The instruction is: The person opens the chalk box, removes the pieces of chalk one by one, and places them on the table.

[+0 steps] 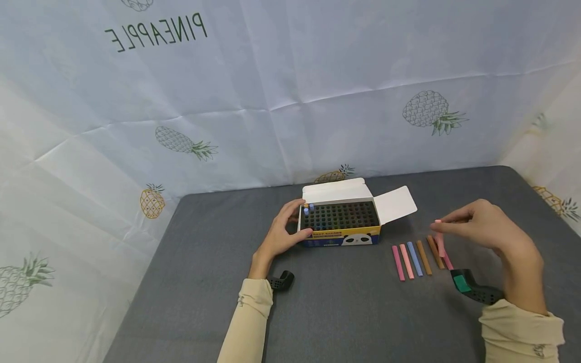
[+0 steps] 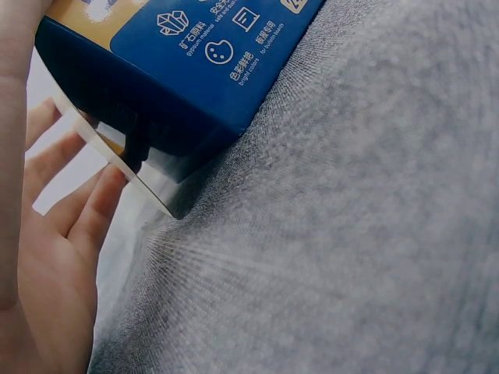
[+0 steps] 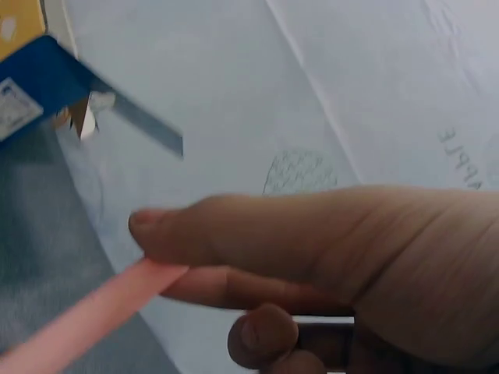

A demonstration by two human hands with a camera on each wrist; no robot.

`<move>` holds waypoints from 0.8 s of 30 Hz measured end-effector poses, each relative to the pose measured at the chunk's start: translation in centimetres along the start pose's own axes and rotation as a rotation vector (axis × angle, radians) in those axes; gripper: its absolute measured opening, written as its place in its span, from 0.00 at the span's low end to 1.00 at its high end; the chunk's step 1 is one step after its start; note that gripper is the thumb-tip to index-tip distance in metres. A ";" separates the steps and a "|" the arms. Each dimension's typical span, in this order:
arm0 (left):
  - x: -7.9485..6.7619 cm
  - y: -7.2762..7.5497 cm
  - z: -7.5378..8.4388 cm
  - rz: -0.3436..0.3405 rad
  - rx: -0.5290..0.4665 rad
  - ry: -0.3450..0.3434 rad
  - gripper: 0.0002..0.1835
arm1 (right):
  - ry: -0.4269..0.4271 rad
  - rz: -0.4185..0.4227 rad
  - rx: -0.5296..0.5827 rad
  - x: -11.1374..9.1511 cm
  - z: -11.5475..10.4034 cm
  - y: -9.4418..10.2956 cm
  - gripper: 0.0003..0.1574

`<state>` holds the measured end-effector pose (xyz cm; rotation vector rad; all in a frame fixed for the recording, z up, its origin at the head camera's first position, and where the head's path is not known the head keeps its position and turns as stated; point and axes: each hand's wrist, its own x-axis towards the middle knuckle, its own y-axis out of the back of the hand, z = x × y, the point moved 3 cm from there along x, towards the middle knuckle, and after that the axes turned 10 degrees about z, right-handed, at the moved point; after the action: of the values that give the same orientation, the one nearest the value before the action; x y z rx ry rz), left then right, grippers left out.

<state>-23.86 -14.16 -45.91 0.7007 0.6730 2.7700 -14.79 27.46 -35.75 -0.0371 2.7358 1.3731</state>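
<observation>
An open chalk box, yellow and blue with a panda on its front, holds a dark insert full of round holes. Two blue chalk sticks and an orange one stand in the holes at its left end. My left hand grips that end, thumb at the front and fingers around the side; in the left wrist view its fingers lie behind a white flap. To the right of the box, my right hand pinches a light pink chalk stick between thumb and index finger, hanging downward over the table.
Several chalk sticks lie in a row right of the box: magenta, pink, blue, brown and another magenta under my right hand. The box's white side flap sticks out rightward. A pineapple-print cloth hangs behind the grey table.
</observation>
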 end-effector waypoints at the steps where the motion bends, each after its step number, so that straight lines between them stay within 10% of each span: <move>1: 0.0 0.0 0.0 0.000 0.000 -0.001 0.49 | -0.010 -0.006 -0.016 0.1 0.4 0.1 0.32; 24: 0.1 0.1 0.1 0.000 -0.012 -0.028 0.46 | -0.207 -0.136 -0.086 2.1 5.7 -1.4 0.38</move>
<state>-23.90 -14.17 -45.71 0.7355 0.6503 2.7567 -16.45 31.23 -40.42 -0.0803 2.4575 1.3735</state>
